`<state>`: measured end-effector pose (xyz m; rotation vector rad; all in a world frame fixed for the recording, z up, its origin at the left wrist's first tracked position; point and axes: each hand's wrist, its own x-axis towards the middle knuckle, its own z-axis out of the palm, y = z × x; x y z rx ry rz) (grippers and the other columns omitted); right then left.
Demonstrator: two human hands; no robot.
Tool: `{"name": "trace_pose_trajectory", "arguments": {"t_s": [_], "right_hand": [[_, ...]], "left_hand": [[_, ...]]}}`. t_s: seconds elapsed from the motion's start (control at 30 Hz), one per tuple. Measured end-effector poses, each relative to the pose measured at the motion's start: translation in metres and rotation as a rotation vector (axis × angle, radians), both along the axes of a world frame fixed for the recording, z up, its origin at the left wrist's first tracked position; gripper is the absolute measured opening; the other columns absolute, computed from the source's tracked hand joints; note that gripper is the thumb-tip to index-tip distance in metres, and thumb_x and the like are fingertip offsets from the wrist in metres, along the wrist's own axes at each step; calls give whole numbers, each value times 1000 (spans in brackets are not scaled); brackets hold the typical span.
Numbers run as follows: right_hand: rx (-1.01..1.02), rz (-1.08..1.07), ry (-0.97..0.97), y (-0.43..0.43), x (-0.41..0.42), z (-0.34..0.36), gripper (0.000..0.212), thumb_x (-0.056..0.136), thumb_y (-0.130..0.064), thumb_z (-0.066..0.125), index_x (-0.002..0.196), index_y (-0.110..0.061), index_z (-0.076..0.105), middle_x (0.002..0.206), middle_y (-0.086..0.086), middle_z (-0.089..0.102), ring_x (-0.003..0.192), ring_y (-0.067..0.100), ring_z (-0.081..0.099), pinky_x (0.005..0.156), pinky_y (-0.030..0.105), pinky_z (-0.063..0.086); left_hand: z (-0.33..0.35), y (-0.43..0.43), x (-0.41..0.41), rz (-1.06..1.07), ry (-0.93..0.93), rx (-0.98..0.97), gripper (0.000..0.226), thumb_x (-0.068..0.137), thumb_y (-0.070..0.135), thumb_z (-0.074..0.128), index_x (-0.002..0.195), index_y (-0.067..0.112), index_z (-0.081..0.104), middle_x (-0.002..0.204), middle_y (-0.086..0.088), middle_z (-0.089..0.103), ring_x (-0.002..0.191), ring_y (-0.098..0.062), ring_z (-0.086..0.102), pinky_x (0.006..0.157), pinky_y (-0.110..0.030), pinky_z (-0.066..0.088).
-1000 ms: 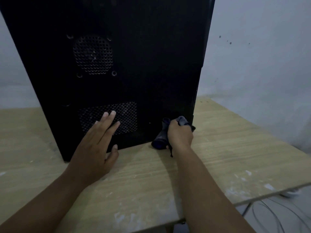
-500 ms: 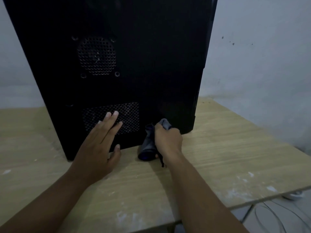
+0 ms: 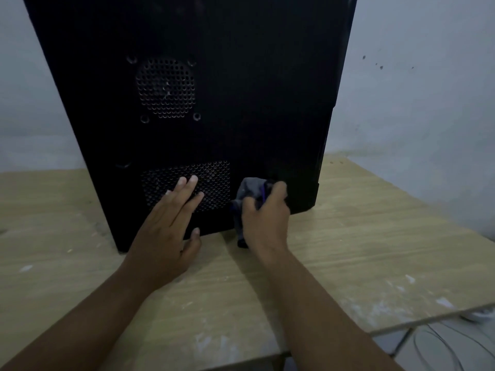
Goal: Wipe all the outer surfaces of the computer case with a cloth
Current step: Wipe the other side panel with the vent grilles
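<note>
On the near side of the pale wooden table [image 3: 348, 263], flecked white along its edge, two bare forearms reached away from me, and loose cables [image 3: 442, 344] lay on the floor off its near right corner. Farther in, the left hand [image 3: 166, 231] lay flat with its fingers straight on the lower grille [image 3: 214, 183], the thumb down by the bottom edge. Just to its right, the right hand [image 3: 265, 220] had its fingers curled tight round a bunched grey cloth [image 3: 249, 190], which it pressed against the lower right of the panel while a tail of fabric hung to the tabletop. The black computer case [image 3: 241, 103] stood upright in the middle of the table. Its long axis ran straight up and its top was cut off from view. Its broad side panel, with a round fan grille [image 3: 165, 88] higher up, faced the near side, and a narrow end pointed right. To my eye the wipe would go better with the cloth opened out, so that more of it met the metal. I would also run overlapping strokes along the bottom strip, then climb. The braced left palm looked wise, since a tall box could skid or rock under a sideways push. Going lightly over the perforations seemed sensible, lest dust be driven inside. Beyond it all rose a plain, speckled wall [image 3: 415, 103].
</note>
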<state>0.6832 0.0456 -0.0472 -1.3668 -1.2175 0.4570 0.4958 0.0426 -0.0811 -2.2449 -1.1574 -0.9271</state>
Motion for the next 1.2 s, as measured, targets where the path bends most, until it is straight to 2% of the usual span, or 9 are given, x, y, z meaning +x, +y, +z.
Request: {"name": "trace_pose_trajectory", "arguments": {"t_s": [0.1, 0.2, 0.4, 0.53, 0.63, 0.8, 0.93, 1.07, 1.2], "right_hand": [[-24, 227, -82, -5, -13, -7, 23, 90, -14, 60, 98, -17, 39, 95, 5, 59, 78, 15, 61, 57, 23, 49], [-96, 396, -33, -8, -16, -5, 21, 89, -15, 64, 90, -14, 43, 85, 2, 59, 63, 1, 54, 52, 15, 46], [-55, 81, 187, 1, -9, 5, 17, 90, -18, 64, 97, -12, 51, 85, -2, 59, 65, 1, 53, 49, 9, 41], [-104, -188, 425, 17, 18, 8, 18, 94, -20, 59, 106, -13, 47, 94, 1, 56, 71, 10, 53, 52, 19, 39], [-198, -298, 617, 28, 30, 5, 24, 94, -20, 56, 113, -6, 56, 105, 10, 62, 85, 24, 60, 69, 30, 47], [-219, -259, 608, 21, 21, 4, 21, 97, -16, 51, 111, -5, 63, 100, 8, 65, 90, 25, 64, 68, 29, 47], [-280, -139, 578, 12, 13, 1, 8, 96, -19, 54, 93, -13, 57, 81, 0, 58, 69, 11, 56, 49, 22, 39], [-295, -121, 682, 15, 15, 1, 13, 95, -19, 56, 83, -16, 53, 83, 2, 59, 72, 15, 60, 57, 27, 44], [-259, -214, 756, 24, 26, 4, 9, 97, -18, 54, 101, -13, 59, 94, 5, 64, 80, 21, 62, 65, 29, 48]], "left_hand": [[0, 0, -2, 3, 11, 2, 59, 92, 21, 45, 146, -2, 44, 164, -13, 25, 154, -28, 19, 124, -46, 22], [-1, 0, -3, -2, 13, -15, 62, 90, 21, 47, 147, -3, 42, 164, -13, 24, 154, -27, 17, 125, -44, 18], [1, -1, -2, -7, 7, -13, 58, 93, 20, 45, 146, -3, 44, 164, -13, 25, 154, -27, 18, 124, -47, 22], [0, 0, -2, -5, 0, -10, 57, 94, 19, 46, 146, -3, 43, 164, -13, 25, 154, -27, 18, 125, -44, 19], [0, 0, -2, 1, -7, -16, 57, 94, 20, 45, 147, -3, 43, 164, -12, 24, 154, -25, 18, 126, -41, 17], [0, 0, -1, 1, -8, -22, 58, 94, 21, 44, 147, -2, 43, 165, -12, 23, 155, -25, 16, 126, -40, 15], [0, 0, 0, 6, -8, -12, 58, 93, 20, 46, 147, -2, 44, 164, -12, 24, 154, -25, 17, 125, -42, 18], [0, -1, -1, -2, -4, -10, 58, 92, 19, 47, 146, -2, 44, 164, -12, 25, 154, -25, 18, 125, -42, 19], [-1, 0, -4, -1, 3, -3, 58, 93, 21, 45, 147, -2, 43, 164, -11, 24, 154, -26, 19, 125, -43, 20]]}}
